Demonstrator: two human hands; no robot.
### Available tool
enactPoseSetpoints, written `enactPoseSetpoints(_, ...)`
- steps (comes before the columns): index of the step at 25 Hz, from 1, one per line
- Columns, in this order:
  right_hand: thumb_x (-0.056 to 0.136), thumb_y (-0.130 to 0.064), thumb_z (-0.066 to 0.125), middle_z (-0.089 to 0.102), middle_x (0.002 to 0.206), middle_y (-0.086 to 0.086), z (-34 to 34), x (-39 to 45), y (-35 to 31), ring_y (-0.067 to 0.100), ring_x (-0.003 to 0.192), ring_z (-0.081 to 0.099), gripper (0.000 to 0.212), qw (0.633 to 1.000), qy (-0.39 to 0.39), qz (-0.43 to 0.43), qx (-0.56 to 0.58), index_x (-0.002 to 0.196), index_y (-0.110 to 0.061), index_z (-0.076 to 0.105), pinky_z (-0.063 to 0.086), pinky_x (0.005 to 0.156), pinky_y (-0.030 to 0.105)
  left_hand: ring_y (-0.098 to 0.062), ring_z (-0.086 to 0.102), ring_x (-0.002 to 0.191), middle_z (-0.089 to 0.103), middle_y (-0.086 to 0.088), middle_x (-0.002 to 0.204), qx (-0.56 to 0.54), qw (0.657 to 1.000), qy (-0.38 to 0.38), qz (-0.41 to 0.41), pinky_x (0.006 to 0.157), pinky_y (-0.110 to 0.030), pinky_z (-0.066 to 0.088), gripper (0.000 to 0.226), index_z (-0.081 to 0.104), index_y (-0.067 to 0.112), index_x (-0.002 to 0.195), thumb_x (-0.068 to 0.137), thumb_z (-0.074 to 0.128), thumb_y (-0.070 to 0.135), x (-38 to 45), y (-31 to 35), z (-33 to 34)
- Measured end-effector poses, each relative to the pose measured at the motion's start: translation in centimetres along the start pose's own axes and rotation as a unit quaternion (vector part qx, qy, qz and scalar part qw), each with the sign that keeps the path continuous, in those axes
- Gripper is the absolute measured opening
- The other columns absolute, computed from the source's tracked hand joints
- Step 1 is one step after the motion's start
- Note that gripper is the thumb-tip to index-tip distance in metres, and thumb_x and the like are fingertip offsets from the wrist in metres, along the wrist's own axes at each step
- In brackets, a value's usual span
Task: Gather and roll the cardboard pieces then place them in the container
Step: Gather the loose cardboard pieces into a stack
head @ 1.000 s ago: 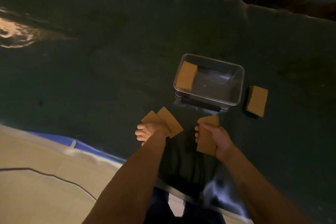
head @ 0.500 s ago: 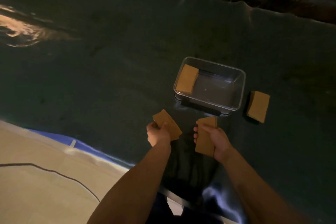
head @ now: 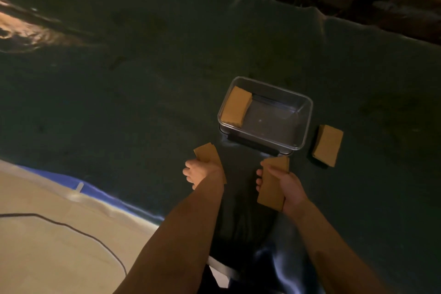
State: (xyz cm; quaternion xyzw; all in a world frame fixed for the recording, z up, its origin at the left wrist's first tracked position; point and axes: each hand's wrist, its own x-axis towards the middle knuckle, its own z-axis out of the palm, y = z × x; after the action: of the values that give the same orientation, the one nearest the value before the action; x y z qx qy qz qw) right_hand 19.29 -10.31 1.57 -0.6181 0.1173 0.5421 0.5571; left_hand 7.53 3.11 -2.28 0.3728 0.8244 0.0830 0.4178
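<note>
On the dim green-covered worktop [head: 119,102] a clear container [head: 306,124] is set — cardboard pieces are clasped by the left hand [head: 200,172] and right hand [head: 290,185], details lost in gloom.

You're working over a dark green cloth [head: 143,102], plain and unpatterned, with a warm orange glare on its far left. The cardboard pieces are all a flat tan-brown: one in your left hand [head: 202,172], one in your right hand [head: 286,184], one inside the clear container [head: 303,131], and one [head: 328,144] beside it. The floor [head: 47,246] is pale beige, crossed by a thin black cable [head: 71,227], and a blue strip [head: 95,188] edges the cloth.
</note>
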Motion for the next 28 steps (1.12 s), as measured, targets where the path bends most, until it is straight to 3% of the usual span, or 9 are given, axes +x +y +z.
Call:
enactPoseSetpoints(3, 0.093, -0.014, 0.061, 0.07, 0.09, 0.015, 0.0, -0.1, 0.0, 0.024, 0.071, 0.064, 0.02, 1.0, -0.009, 0.007, -0.004, 0.112, -0.007, 0.065, 0.055, 0.069, 0.04, -0.036, 0.041, 0.127, 0.04, -0.018, 0.139, 0.021, 1.0, -0.001, -0.007, 0.1, -0.043, 0.037, 0.038, 0.047, 0.005, 0.127, 0.09, 0.052, 0.011, 0.0, 0.6, -0.6)
enactPoseSetpoints(5, 0.093, -0.015, 0.062, 0.07, 0.091, 0.015, 0.2, -0.3, -0.2, 0.024, 0.071, 0.064, 0.019, 1.0, -0.012, 0.008, -0.005, 0.111, -0.008, 0.066, 0.054, 0.07, 0.04, -0.037, 0.051, 0.123, 0.053, -0.018, 0.133, 0.001, 0.999, -0.042, -0.001, 0.099, -0.042, 0.043, 0.037, 0.051, 0.006, 0.126, 0.09, 0.056, 0.011, 0.8, 0.7, -0.8)
enactPoseSetpoints(7, 0.092, -0.018, 0.064, 0.071, 0.092, 0.015, 0.2, -0.4, -0.4, 0.024, 0.07, 0.065, 0.02, 1.0, -0.012, 0.007, -0.004, 0.11, -0.009, 0.065, 0.055, 0.07, 0.04, -0.033, 0.063, 0.109, 0.065, -0.014, 0.118, -0.016, 0.992, -0.125, 0.021, 0.096, -0.044, 0.052, 0.038, 0.062, 0.01, 0.117, 0.08, 0.072, 0.014, 1.9, 0.4, -0.9)
enactPoseSetpoints(10, 0.089, -0.027, 0.069, 0.069, 0.1, 0.015, -0.3, -1.0, -0.8, 0.025, 0.076, 0.065, 0.033, 0.999, -0.042, 0.004, -0.018, 0.12, -0.019, 0.063, 0.054, 0.075, 0.043, -0.029, 0.066, 0.105, 0.071, -0.01, 0.107, -0.046, 0.946, -0.32, -0.008, 0.096, -0.052, 0.05, 0.056, 0.064, 0.016, 0.097, 0.051, 0.093, 0.026, 1.2, -0.3, -1.4)
enactPoseSetpoints(14, 0.086, -0.038, 0.07, 0.071, 0.112, 0.009, -0.1, -1.9, -1.0, 0.031, 0.1, 0.068, 0.037, 0.996, -0.072, -0.007, -0.057, 0.122, -0.033, 0.064, 0.058, 0.078, 0.048, -0.032, 0.063, 0.111, 0.07, -0.01, 0.108, -0.063, 0.883, -0.465, 0.0, 0.098, -0.049, 0.047, 0.048, 0.062, 0.012, 0.105, 0.065, 0.088, 0.016, -3.1, 0.1, -1.4)
enactPoseSetpoints(18, 0.083, -0.034, 0.073, 0.072, 0.109, 0.015, 0.3, -2.9, -1.3, 0.031, 0.095, 0.069, 0.043, 0.997, -0.055, -0.013, -0.045, 0.122, -0.019, 0.064, 0.057, 0.07, 0.04, -0.027, 0.062, 0.107, 0.068, -0.009, 0.113, -0.032, 0.869, -0.494, 0.015, 0.101, -0.047, 0.048, 0.036, 0.061, 0.012, 0.106, 0.077, 0.081, 0.016, -5.5, 1.0, -0.8)
enactPoseSetpoints(23, 0.088, -0.038, 0.067, 0.068, 0.114, 0.018, 0.1, -3.9, -1.3, 0.033, 0.098, 0.066, 0.044, 0.998, -0.05, 0.014, -0.039, 0.127, -0.02, 0.061, 0.055, 0.069, 0.041, -0.025, 0.058, 0.111, 0.069, -0.005, 0.113, 0.043, 0.882, -0.463, 0.079, 0.102, -0.05, 0.042, 0.04, 0.065, 0.016, 0.102, 0.069, 0.086, 0.026, -6.4, 1.5, -1.2)
enactPoseSetpoints(26, 0.092, -0.038, 0.061, 0.064, 0.12, 0.018, 0.1, -4.2, -1.1, 0.035, 0.103, 0.063, 0.042, 0.997, -0.08, 0.012, -0.013, 0.133, -0.029, 0.057, 0.053, 0.079, 0.046, -0.022, 0.059, 0.105, 0.07, -0.003, 0.108, 0.079, 0.876, -0.463, 0.113, 0.09, -0.042, 0.042, 0.039, 0.065, 0.017, 0.102, 0.07, 0.084, 0.029, -6.7, 1.7, -1.7)
enactPoseSetpoints(28, 0.097, -0.031, 0.056, 0.062, 0.12, 0.016, 0.2, -4.8, -1.2, 0.034, 0.098, 0.063, 0.035, 0.994, -0.105, 0.0, 0.022, 0.131, -0.038, 0.058, 0.055, 0.08, 0.045, -0.018, 0.062, 0.089, 0.071, -0.002, 0.097, 0.105, 0.863, -0.474, 0.141, 0.078, -0.035, 0.043, 0.036, 0.064, 0.015, 0.1, 0.073, 0.083, 0.03, -7.3, 1.9, -2.2)
